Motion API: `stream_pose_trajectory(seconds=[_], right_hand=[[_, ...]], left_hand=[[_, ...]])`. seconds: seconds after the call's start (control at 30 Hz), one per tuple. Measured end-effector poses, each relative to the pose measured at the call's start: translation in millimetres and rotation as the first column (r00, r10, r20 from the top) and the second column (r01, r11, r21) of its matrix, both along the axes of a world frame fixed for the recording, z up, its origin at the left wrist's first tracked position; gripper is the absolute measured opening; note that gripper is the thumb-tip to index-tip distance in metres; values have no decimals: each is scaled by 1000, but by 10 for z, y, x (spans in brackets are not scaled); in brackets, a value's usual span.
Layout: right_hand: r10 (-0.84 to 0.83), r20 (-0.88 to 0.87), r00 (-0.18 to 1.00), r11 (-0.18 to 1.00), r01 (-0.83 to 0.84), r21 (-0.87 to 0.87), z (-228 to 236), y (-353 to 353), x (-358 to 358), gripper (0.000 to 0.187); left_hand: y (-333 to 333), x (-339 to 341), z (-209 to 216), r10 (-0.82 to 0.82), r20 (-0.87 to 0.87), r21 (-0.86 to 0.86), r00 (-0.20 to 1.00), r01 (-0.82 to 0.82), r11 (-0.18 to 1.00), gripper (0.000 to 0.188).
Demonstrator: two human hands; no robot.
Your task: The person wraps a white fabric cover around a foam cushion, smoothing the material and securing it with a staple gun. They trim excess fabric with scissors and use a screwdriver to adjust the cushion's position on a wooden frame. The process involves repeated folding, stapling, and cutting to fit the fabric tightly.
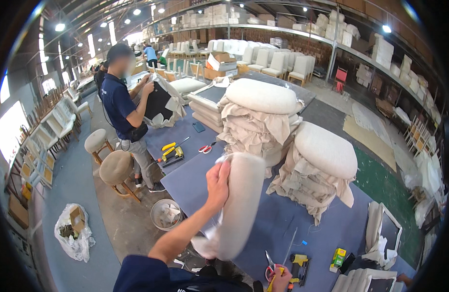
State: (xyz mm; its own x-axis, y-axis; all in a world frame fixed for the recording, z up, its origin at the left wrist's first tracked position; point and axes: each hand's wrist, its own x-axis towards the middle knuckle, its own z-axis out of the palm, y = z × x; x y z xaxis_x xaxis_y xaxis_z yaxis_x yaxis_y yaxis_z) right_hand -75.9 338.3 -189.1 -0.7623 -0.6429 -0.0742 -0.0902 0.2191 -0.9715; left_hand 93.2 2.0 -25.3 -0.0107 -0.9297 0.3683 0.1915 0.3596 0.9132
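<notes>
My left hand (pixel 217 186) grips the edge of a beige upholstered seat cushion (pixel 244 204), which stands tilted on its side at the near table edge and is slightly blurred. Low in the view, my right hand (pixel 282 279) is closed round the yellow handle of a screwdriver-like tool (pixel 290 243) with a long thin shaft. Right beside that hand lie scissors (pixel 270 264) with red-and-white handles and a yellow-and-black staple gun (pixel 299 268). A small blue piece (pixel 304 242) rests on the blue-grey table (pixel 263 233).
Cushions with loose cloth edges are stacked at the centre (pixel 258 97) and right (pixel 327 151). A co-worker (pixel 120 92) handles another cushion (pixel 161 100) at far left. A waste bucket (pixel 166 214) and round stools (pixel 116 168) stand on the floor. A green-yellow box (pixel 337 259) lies near right.
</notes>
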Motion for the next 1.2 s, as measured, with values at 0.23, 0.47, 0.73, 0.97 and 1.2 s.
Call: stream_pose_trajectory(seconds=[0.23,0.47,0.73,0.97,1.2], right_hand=[[65,163,985,959,-17,-284,719,-625,-542,32],[80,32,996,966,-69,-248,1020,-1173,-101,46],[-43,74,996,983,56,-177,940,-1564,-325,41],[57,369,928,789,185,-586,1113,-1525,133,51],[-229,-29,973,930,210,-303,821,-1275,514,36]], left_hand=[[495,202,-385,-19,244,-81,970,40,996,30],[483,471,315,135,675,-545,726,367,754,43],[-359,-126,170,-496,618,-223,610,741,633,76],[-915,-481,153,-567,532,-142,629,726,673,69],[-1109,-517,88,-640,473,-156,605,773,615,78]])
